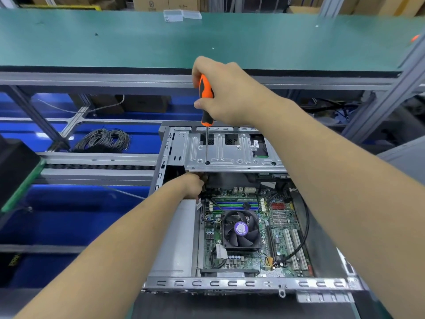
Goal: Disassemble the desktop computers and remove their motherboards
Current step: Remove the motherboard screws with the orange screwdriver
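two bare forearms entered from the bottom corners of the frame and reached up toward the centre. between them, in the lower right, lay the open desktop computer case, its punched metal rim running along the bottom edge. above it, a long green shelf spanned the whole top of the frame, with blue bins filling the left side beneath it. inside the case sat the green motherboard, lower centre-right, still seated in the chassis. a silver drive cage bridged the upper end of the case, just above the board. at the board's centre stood the black cpu fan with a purple hub label. a coil of grey cable rested in a bin at centre left. the right hand, upper centre, gripped the orange-and-black handle of a screwdriver, fingers wrapped round it and thumb pressed on its side; the tool stood nearly upright, its thin shaft reaching down to a hole in the drive cage. the left hand, at centre, reached under the cage's lower edge at the board's upper left corner; its fingers were hidden there, so its grip could not be told. a small clear plastic box lay on the shelf at top centre.
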Demonstrator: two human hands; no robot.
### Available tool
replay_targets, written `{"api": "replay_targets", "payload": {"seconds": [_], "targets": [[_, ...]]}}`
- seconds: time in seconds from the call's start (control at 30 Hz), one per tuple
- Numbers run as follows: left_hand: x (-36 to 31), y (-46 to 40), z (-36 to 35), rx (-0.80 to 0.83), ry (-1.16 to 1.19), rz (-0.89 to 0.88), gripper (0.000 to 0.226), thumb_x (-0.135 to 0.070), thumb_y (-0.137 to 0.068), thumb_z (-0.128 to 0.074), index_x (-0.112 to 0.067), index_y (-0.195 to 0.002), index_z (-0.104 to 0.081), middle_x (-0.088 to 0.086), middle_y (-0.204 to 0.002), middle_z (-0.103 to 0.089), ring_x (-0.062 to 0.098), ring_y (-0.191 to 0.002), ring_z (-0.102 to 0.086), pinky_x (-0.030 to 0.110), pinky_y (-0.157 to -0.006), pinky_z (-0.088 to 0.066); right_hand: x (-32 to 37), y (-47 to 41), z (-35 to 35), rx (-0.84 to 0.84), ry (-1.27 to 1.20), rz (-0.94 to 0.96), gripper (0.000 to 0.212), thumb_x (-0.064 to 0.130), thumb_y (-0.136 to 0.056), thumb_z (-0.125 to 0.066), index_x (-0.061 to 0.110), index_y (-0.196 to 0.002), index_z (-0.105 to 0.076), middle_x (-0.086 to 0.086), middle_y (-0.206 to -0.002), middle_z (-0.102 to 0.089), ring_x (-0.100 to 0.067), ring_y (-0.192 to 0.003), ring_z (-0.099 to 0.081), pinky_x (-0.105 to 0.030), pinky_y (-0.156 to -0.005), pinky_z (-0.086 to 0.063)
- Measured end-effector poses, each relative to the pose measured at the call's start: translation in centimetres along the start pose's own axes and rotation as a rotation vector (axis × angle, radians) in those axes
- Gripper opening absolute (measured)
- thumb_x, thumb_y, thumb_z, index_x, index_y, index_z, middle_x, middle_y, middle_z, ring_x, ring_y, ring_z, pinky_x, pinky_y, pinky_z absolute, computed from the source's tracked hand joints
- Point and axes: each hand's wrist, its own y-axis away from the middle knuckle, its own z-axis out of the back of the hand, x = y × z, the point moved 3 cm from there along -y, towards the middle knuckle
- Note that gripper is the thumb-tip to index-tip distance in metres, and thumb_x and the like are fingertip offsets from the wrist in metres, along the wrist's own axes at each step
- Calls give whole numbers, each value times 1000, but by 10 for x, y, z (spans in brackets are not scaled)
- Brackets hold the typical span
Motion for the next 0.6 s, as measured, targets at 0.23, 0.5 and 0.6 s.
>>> {"api": "replay_targets", "payload": {"seconds": [0.23, 0.5, 0.6], "targets": [[5, -8, -3, 37, -21, -9, 54, -25, -110, -22, 13, -123, -58, 21, -101, -73, 8, -70, -54, 25, -88, -37, 3, 0, 2, 6, 19, -7, 26, 25, -92, -67, 24, -103, -44, 2, -86, -50, -21, -76, -53, -33, -62, -41], [6, -10, -4, 85, 17, 1, 56, -26, -110, -20, 14, -123, -58, 11, -82, -71, 9, -71, -56, 26, -90, -37, 2, 2, 4, 2, 13, -25, 25, 25, -92, -67, 23, -105, -45, 5, -85, -47, -15, -71, -49, -30, -57, -39], [9, -12, -5, 78, 31, 11, 54, -28, -110, -22, 11, -127, -55, 6, -70, -68, 9, -70, -58, 26, -90, -36, 1, 2, 3, -2, 14, -29, 25, 25, -92, -67, 22, -105, -46, 3, -87, -48, -18, -74, -51, -32, -60, -41]]}}
